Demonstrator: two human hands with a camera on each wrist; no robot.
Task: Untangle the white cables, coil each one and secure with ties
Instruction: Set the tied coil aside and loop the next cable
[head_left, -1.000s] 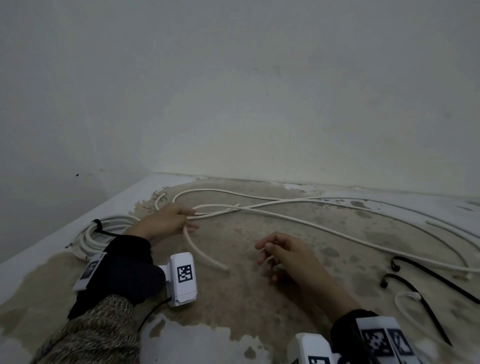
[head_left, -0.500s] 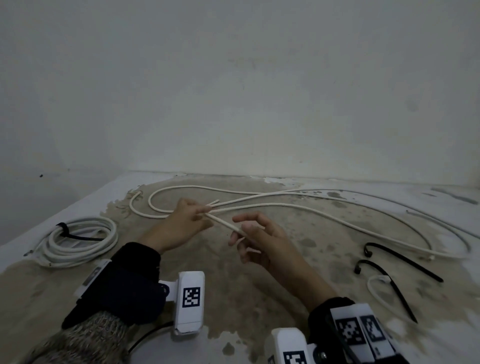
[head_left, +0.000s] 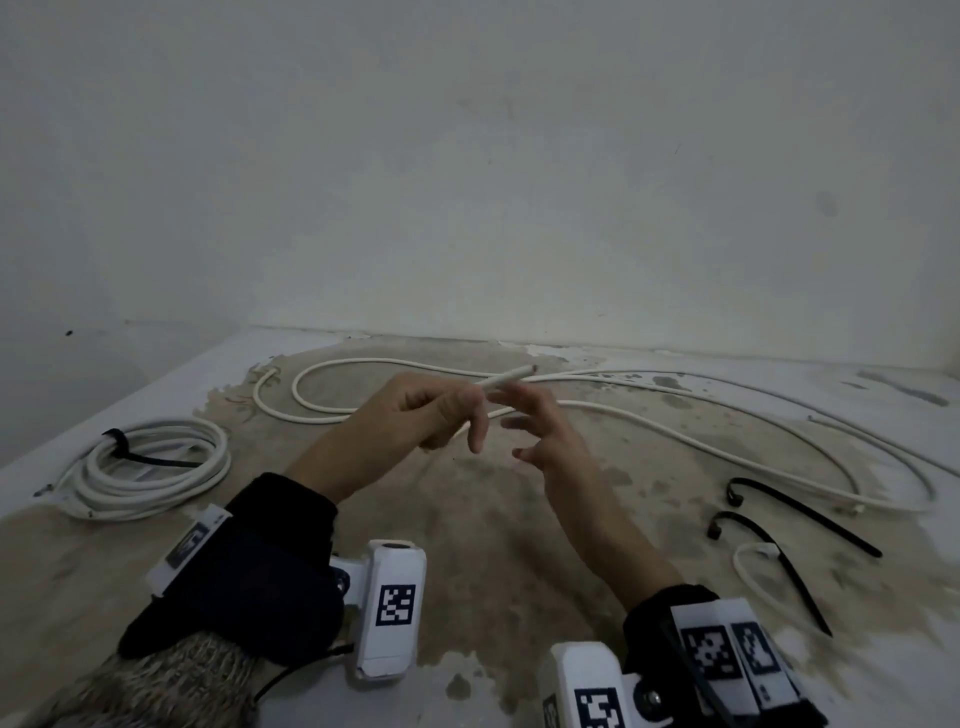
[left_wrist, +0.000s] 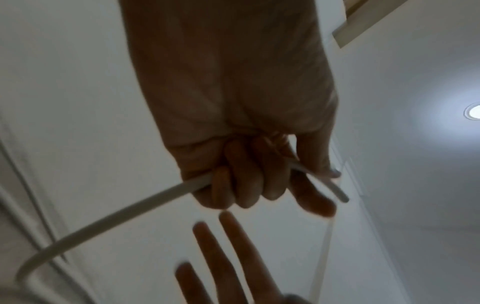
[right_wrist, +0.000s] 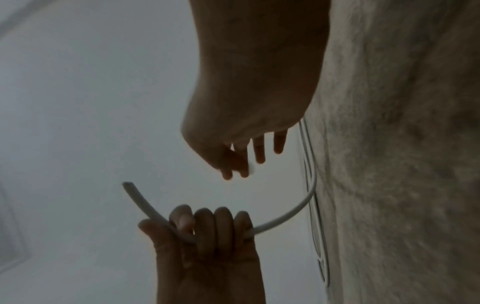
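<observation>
Left hand (head_left: 415, 415) is gripping the loose white cable (left_wrist: 124, 209) near its end; right hand (head_left: 540, 431) is hovering open-fingered; wrist tags' (head_left: 396, 605) print looks unreadable.

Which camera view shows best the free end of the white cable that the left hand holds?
The right wrist view: the cable end stands clear against the wall, above the left hand gripping it. The left wrist view shows the end blurred beside the fingers. The head view shows it small, over the cables lying behind.

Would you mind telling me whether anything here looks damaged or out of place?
The floor looks damaged: its white coating has worn off in a large brown, blotchy patch under the loose white cable. The cables and black ties look intact.
</observation>
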